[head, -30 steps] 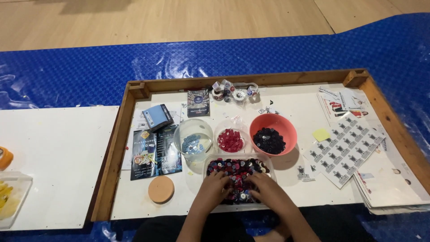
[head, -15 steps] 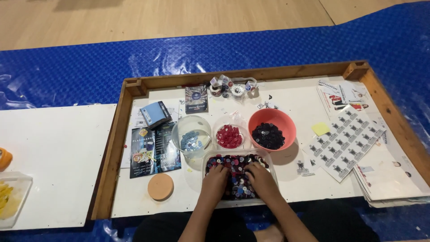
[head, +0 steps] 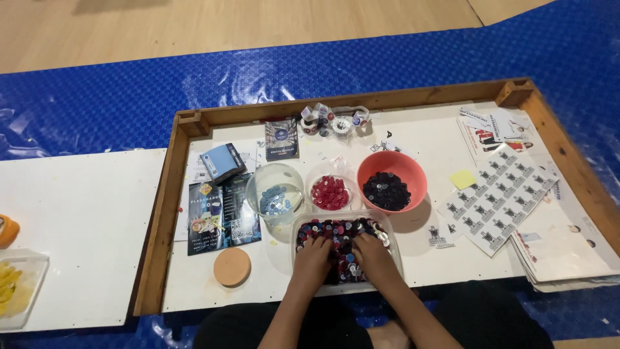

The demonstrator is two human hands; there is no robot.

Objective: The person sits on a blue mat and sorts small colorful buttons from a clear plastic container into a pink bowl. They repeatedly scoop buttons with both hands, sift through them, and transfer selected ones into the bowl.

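both hands have stayed in the clear rectangular tub (head: 394, 249) of mixed buttons (head: 339, 229) over the last second, sliding only a little within it; the bowls beside it look unchanged. the left hand (head: 312, 257) and right hand (head: 373, 253) lie side by side, palms down, fingers spread into the dark, red and white pieces, near each other but not touching; whether either pinches a button i cannot tell. the tub sits at the lower middle of the frame, on the white counter (head: 439, 136) inside a wooden frame (head: 169, 194).

just above it stand three bowls: a clear one with blue buttons (head: 276, 197), a small clear one with red buttons (head: 330, 192), and an orange bowl with dark buttons (head: 387, 189). a round cork lid (head: 232, 266) lies to the lower left, leaflets (head: 219, 210) and a small blue box (head: 223, 161) at left, sticker sheets (head: 500, 194) at right. nothing stands between the tub and the bowls.
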